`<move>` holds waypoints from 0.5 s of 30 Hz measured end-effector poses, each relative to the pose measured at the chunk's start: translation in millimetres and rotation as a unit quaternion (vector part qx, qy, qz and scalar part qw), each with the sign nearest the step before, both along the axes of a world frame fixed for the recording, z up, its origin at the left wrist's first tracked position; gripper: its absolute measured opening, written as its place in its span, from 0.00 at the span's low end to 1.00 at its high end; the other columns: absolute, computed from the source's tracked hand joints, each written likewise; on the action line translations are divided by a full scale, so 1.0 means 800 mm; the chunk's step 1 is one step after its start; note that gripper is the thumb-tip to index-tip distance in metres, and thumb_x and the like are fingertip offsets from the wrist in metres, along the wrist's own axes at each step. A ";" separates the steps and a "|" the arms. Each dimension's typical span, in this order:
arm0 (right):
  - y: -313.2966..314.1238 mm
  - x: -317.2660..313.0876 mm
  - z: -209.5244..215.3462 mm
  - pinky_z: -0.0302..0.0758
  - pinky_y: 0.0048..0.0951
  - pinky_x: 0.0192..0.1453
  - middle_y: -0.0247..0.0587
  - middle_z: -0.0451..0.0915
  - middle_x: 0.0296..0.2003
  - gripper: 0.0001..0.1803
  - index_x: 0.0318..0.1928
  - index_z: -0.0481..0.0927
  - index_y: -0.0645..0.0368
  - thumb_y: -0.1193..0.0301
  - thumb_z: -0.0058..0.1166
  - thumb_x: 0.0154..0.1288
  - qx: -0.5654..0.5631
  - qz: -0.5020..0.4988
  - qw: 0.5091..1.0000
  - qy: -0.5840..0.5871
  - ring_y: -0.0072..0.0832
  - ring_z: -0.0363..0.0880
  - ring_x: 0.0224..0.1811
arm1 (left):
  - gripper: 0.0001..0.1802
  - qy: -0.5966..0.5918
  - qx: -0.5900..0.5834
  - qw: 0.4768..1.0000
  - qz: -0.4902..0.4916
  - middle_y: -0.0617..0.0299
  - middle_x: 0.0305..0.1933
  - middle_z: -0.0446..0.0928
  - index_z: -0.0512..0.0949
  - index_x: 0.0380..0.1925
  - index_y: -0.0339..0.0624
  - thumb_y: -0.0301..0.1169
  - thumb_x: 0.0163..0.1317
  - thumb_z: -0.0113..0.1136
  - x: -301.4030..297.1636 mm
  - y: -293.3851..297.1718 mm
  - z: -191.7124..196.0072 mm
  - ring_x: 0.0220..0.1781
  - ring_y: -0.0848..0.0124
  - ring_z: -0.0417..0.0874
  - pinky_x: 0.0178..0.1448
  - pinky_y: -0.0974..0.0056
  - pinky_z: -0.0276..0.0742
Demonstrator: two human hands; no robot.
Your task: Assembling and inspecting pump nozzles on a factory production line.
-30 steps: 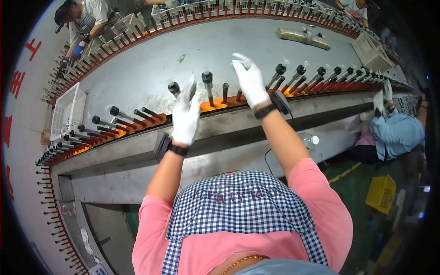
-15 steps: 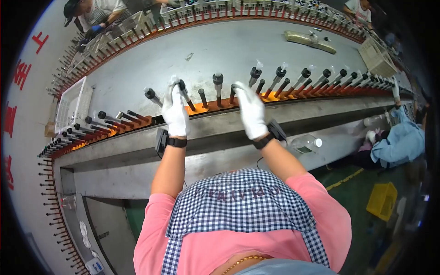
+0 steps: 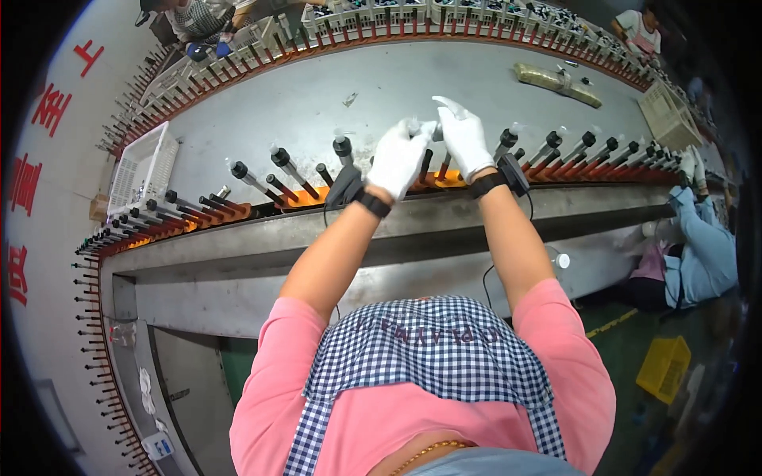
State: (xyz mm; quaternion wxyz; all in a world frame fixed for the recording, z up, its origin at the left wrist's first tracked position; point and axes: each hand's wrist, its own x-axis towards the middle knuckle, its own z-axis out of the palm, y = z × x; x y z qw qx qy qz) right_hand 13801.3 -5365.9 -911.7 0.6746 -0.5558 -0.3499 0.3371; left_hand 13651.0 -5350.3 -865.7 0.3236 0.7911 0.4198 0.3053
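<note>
A white slatted plastic crate (image 3: 141,168) stands at the left of the grey oval table (image 3: 413,87); what lies in it cannot be made out. A second pale crate (image 3: 668,117) sits at the far right edge, contents also unclear, and a row of small bins (image 3: 413,11) holding dark parts lines the far rim. Along the near rim runs an orange rail (image 3: 302,195) bristling with black pegs, several carrying black-capped rods (image 3: 287,168).

Both white-gloved hands meet above the rail's middle. The left hand (image 3: 399,157) has its fingers curled together around a small clear-tipped piece (image 3: 416,127), pinched at its upper end. The right hand (image 3: 463,140) touches the same piece from the other side, thumb and inner fingers closed on it, forefinger stuck out straight. Black wristbands (image 3: 373,203) sit on both wrists
</note>
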 end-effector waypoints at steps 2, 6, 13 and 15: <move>-0.006 -0.010 0.003 0.75 0.23 0.34 0.32 0.81 0.26 0.16 0.57 0.83 0.54 0.73 0.48 0.74 0.023 0.006 0.999 -0.033 0.17 0.75 0.24 | 0.29 -0.025 -0.015 1.000 -0.007 0.48 0.29 0.83 0.83 0.33 0.33 0.52 0.71 0.55 0.008 0.029 -0.009 0.36 0.58 0.84 0.46 0.58 0.76; -0.019 -0.018 -0.010 0.74 0.20 0.33 0.31 0.85 0.31 0.13 0.52 0.87 0.54 0.72 0.53 0.73 0.123 0.051 0.991 0.033 0.14 0.76 0.27 | 0.27 -0.077 -0.052 0.996 0.014 0.50 0.27 0.83 0.83 0.33 0.34 0.50 0.72 0.54 0.005 0.025 -0.021 0.34 0.63 0.83 0.44 0.62 0.76; -0.126 0.000 -0.032 0.72 0.29 0.66 0.45 0.82 0.57 0.18 0.61 0.77 0.62 0.72 0.55 0.74 0.087 -0.035 0.991 -0.098 0.27 0.77 0.62 | 0.21 -0.258 -0.069 0.959 0.098 0.61 0.47 0.83 0.77 0.58 0.34 0.38 0.73 0.59 0.005 -0.032 -0.043 0.47 0.72 0.81 0.55 0.67 0.75; -0.163 0.038 -0.093 0.70 0.31 0.70 0.44 0.78 0.60 0.20 0.64 0.75 0.61 0.75 0.55 0.73 0.081 -0.111 0.982 -0.130 0.29 0.75 0.64 | 0.21 -0.357 -0.048 0.925 0.119 0.55 0.58 0.80 0.76 0.61 0.37 0.37 0.74 0.57 0.001 -0.057 -0.058 0.59 0.70 0.78 0.64 0.65 0.72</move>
